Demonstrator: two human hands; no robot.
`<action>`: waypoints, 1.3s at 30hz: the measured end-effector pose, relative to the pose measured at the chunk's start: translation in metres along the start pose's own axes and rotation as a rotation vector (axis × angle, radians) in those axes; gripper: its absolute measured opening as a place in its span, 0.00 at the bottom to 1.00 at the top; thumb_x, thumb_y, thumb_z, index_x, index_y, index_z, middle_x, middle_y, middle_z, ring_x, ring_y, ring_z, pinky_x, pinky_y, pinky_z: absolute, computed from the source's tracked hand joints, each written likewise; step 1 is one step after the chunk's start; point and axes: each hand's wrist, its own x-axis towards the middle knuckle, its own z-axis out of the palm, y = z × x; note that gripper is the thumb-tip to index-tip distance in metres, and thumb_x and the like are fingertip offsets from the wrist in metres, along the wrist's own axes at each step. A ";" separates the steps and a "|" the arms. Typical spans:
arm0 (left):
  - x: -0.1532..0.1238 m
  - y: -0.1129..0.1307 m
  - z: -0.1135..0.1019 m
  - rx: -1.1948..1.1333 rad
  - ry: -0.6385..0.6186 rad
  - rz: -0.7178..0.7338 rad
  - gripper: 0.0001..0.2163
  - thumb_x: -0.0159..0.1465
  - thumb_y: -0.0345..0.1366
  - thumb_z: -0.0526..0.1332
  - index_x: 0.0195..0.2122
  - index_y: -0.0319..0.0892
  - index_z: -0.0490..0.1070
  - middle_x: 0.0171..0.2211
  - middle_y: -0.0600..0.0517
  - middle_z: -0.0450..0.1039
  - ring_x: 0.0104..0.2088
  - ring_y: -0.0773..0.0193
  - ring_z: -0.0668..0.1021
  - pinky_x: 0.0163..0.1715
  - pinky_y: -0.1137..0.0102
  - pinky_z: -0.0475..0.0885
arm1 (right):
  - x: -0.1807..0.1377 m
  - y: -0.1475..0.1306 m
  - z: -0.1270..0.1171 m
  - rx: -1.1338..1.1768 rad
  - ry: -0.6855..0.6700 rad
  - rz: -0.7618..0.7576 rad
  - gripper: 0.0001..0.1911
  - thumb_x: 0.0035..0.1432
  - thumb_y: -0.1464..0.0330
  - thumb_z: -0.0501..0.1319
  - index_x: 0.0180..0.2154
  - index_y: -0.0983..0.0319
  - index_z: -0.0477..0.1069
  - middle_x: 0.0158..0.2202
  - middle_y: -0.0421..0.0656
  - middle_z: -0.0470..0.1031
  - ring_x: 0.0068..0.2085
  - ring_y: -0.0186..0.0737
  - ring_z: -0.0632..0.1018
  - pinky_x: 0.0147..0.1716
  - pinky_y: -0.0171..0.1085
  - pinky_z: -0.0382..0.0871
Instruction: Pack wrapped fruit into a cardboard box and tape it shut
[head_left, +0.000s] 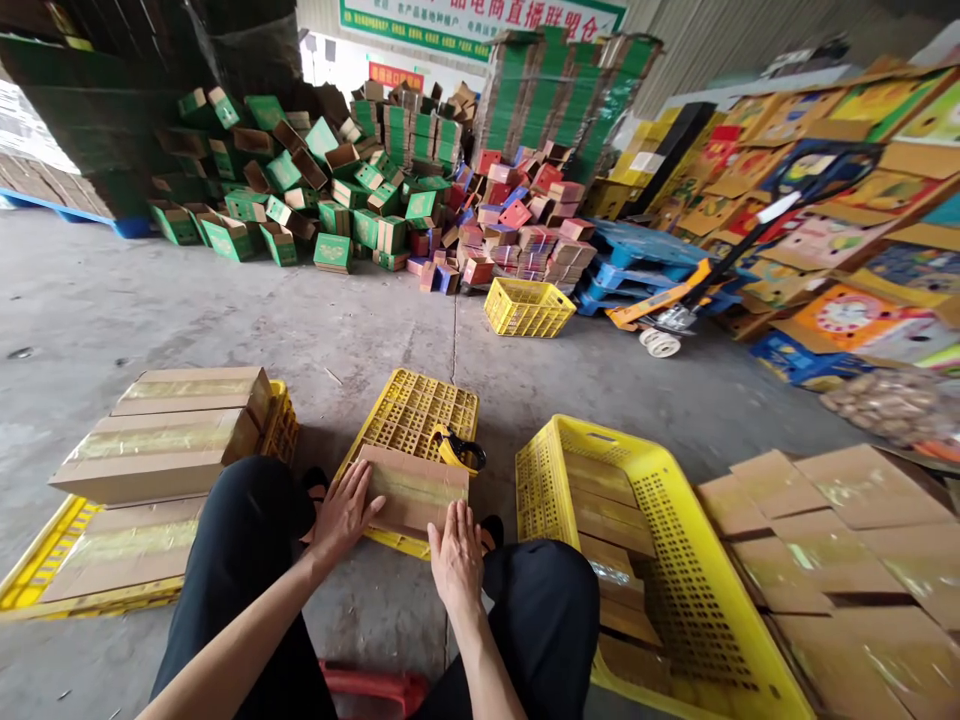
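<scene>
A brown cardboard box (409,511) with clear tape along its top lies on an upturned yellow crate (405,408) between my knees. My left hand (343,512) rests flat on the box's left end, fingers stretched out. At the near right corner, my right hand (456,556) lies with its fingers extended against the box. Just behind the box, a yellow tape dispenser (454,450) with a black part sits on the crate. To my right, a yellow crate (679,520) holds several flat-lying cardboard boxes (611,522).
Taped boxes (161,440) are stacked on yellow crates at my left. More cardboard boxes (840,540) lie at the far right. Ahead are a small yellow crate (529,308), piled green cartons (330,200), blue pallets (637,250) and an orange pallet jack (667,300).
</scene>
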 end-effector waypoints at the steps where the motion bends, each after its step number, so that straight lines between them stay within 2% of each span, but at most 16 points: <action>1: 0.001 -0.001 0.002 -0.021 0.012 0.013 0.33 0.76 0.59 0.49 0.71 0.40 0.66 0.73 0.37 0.63 0.73 0.42 0.65 0.72 0.45 0.59 | 0.000 -0.001 -0.001 0.001 0.001 0.003 0.36 0.77 0.53 0.45 0.69 0.73 0.68 0.71 0.64 0.65 0.72 0.64 0.68 0.69 0.60 0.64; 5: 0.008 -0.001 0.010 -0.084 0.068 0.004 0.31 0.75 0.58 0.49 0.67 0.39 0.68 0.69 0.36 0.68 0.73 0.42 0.66 0.72 0.47 0.61 | 0.002 -0.014 -0.003 0.027 0.006 -0.006 0.35 0.77 0.54 0.47 0.70 0.73 0.67 0.73 0.63 0.62 0.74 0.65 0.64 0.70 0.62 0.61; 10: 0.017 -0.006 0.012 -0.143 0.042 -0.030 0.26 0.78 0.51 0.45 0.63 0.40 0.72 0.64 0.38 0.73 0.71 0.47 0.68 0.72 0.48 0.62 | 0.017 -0.067 0.003 0.145 -0.069 -0.152 0.31 0.76 0.61 0.52 0.72 0.71 0.65 0.73 0.61 0.62 0.74 0.62 0.64 0.72 0.60 0.59; 14: 0.016 -0.010 0.009 -0.262 0.018 -0.055 0.24 0.78 0.49 0.45 0.60 0.43 0.75 0.64 0.42 0.73 0.71 0.50 0.68 0.74 0.49 0.60 | 0.039 -0.110 0.010 0.178 -0.116 -0.271 0.27 0.75 0.70 0.52 0.70 0.72 0.66 0.73 0.58 0.64 0.75 0.55 0.64 0.75 0.53 0.58; 17: 0.013 -0.011 0.010 -0.365 0.020 -0.078 0.25 0.78 0.49 0.46 0.63 0.44 0.75 0.67 0.43 0.71 0.71 0.51 0.67 0.74 0.51 0.59 | 0.053 -0.120 0.012 0.181 -0.150 -0.363 0.28 0.74 0.72 0.52 0.71 0.71 0.64 0.73 0.54 0.65 0.75 0.50 0.64 0.75 0.49 0.58; 22: 0.009 -0.008 0.012 -0.289 0.037 -0.072 0.26 0.77 0.51 0.48 0.65 0.44 0.74 0.68 0.43 0.70 0.73 0.49 0.65 0.75 0.49 0.58 | 0.057 -0.095 0.007 0.192 -0.126 -0.347 0.27 0.77 0.66 0.52 0.72 0.64 0.65 0.73 0.49 0.66 0.74 0.50 0.65 0.74 0.53 0.59; 26: 0.008 -0.005 0.012 -0.190 0.024 -0.030 0.26 0.77 0.51 0.47 0.64 0.44 0.74 0.66 0.43 0.73 0.72 0.47 0.65 0.74 0.46 0.57 | 0.047 -0.052 0.000 0.142 -0.073 -0.210 0.26 0.78 0.63 0.52 0.70 0.65 0.68 0.72 0.52 0.68 0.73 0.54 0.67 0.73 0.55 0.61; 30: 0.008 -0.001 0.011 -0.121 0.041 -0.030 0.25 0.77 0.51 0.48 0.65 0.45 0.74 0.66 0.42 0.72 0.72 0.45 0.67 0.73 0.47 0.60 | 0.034 -0.003 -0.004 0.040 -0.015 -0.008 0.26 0.78 0.63 0.51 0.70 0.65 0.69 0.71 0.56 0.68 0.72 0.58 0.69 0.70 0.58 0.63; 32: 0.008 0.001 0.011 -0.064 0.044 -0.034 0.26 0.77 0.52 0.49 0.66 0.44 0.73 0.67 0.39 0.71 0.71 0.43 0.67 0.71 0.46 0.60 | 0.029 0.012 -0.002 0.026 0.006 0.029 0.27 0.78 0.62 0.49 0.69 0.67 0.70 0.70 0.57 0.69 0.70 0.57 0.72 0.69 0.56 0.65; 37: 0.003 0.007 0.015 0.112 0.067 -0.040 0.28 0.78 0.53 0.46 0.68 0.43 0.71 0.69 0.36 0.69 0.72 0.40 0.66 0.72 0.38 0.51 | 0.025 0.014 0.008 0.000 0.063 0.015 0.30 0.79 0.59 0.46 0.69 0.70 0.69 0.71 0.61 0.68 0.71 0.57 0.70 0.70 0.53 0.64; 39: -0.003 0.014 0.022 0.165 0.079 -0.011 0.29 0.78 0.54 0.47 0.70 0.42 0.69 0.71 0.35 0.66 0.73 0.39 0.63 0.72 0.37 0.51 | 0.022 0.011 0.011 -0.008 0.067 0.006 0.31 0.79 0.58 0.45 0.70 0.71 0.67 0.71 0.61 0.67 0.71 0.57 0.70 0.69 0.53 0.65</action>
